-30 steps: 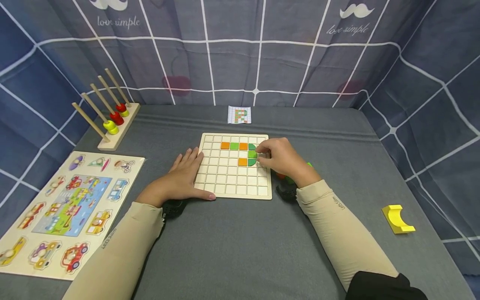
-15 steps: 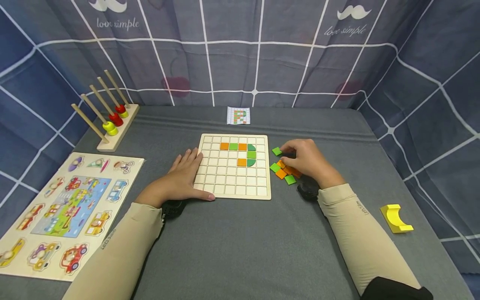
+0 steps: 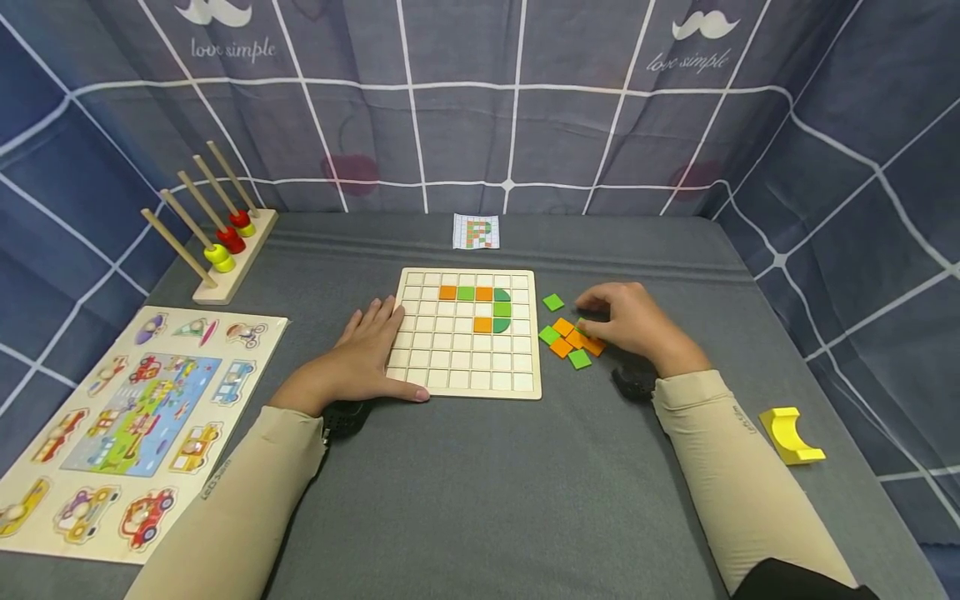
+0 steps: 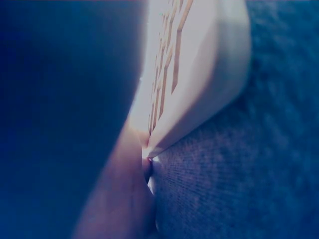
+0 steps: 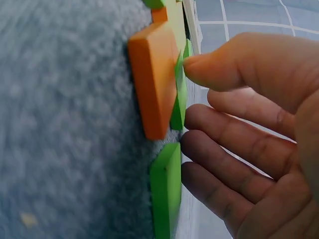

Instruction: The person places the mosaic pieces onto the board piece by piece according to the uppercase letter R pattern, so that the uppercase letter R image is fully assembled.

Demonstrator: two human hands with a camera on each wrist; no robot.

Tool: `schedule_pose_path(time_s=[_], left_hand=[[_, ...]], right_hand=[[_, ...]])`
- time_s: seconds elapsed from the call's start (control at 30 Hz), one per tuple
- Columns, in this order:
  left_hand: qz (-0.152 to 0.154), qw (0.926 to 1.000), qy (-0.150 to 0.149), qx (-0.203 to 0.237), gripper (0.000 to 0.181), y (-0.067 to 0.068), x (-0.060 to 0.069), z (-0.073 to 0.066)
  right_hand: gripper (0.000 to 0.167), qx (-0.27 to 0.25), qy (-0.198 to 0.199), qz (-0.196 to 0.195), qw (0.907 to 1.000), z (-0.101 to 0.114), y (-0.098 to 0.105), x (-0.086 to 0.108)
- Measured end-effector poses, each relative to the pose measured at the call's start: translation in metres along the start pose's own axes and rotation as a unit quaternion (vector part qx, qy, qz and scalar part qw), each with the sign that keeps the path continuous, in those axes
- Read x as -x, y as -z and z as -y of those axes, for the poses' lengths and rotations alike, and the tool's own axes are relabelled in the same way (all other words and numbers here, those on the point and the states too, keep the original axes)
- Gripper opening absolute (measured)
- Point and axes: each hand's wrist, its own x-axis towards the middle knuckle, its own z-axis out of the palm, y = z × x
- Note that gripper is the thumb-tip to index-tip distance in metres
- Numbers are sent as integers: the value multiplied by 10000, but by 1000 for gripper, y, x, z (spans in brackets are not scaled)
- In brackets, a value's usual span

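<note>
My left hand (image 3: 356, 354) lies spread along the left edge of a pale wooden grid board (image 3: 461, 362), fingers straight, thumb at its front corner. Orange, green and dark green rounded tiles (image 3: 502, 309) sit in its upper squares. In the left wrist view the board's edge (image 4: 199, 99) rises beside a blurred part of the hand. My right hand (image 3: 626, 317) is over a loose pile of green and orange tiles (image 3: 562, 346), right of the board. In the right wrist view its thumb touches a green tile (image 5: 180, 94) behind an orange tile (image 5: 154, 79); the fingers are apart from the thumb.
A small pattern card (image 3: 476, 232) lies behind the board. On the left are a peg stacker (image 3: 240, 267) with red and yellow beads and a vehicle picture puzzle (image 3: 247, 329). A yellow curved block (image 3: 791, 437) lies at the right. Grey-blue curtains surround the table.
My right hand has moved right, from the board's upper right squares to the loose tiles. A lone green tile beside the pile is now uncovered. The left hand stays in place.
</note>
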Motion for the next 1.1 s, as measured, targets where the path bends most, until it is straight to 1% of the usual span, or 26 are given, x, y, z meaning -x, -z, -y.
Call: schedule_pose_path(time_s=[0.2, 0.4, 0.63, 0.9, 1.1], left_hand=[[-6, 10000, -3, -70, 146, 0, 0, 0], [-22, 10000, -7, -44, 146, -1, 0, 0], [13, 10000, 16, -37, 145, 0, 1, -1], [-49, 10000, -24, -36, 147, -1, -1, 0], [-32, 10000, -17, -61, 147, -1, -1, 1]], right_hand=[[34, -3, 175, 130, 9998, -3, 4, 2], [37, -36, 163, 281, 9995, -2, 8, 4], [35, 22, 207, 278, 9994, -3, 8, 5], [30, 26, 332, 245, 9991, -2, 8, 5], [26, 197, 389, 189, 9989, -2, 5, 4]])
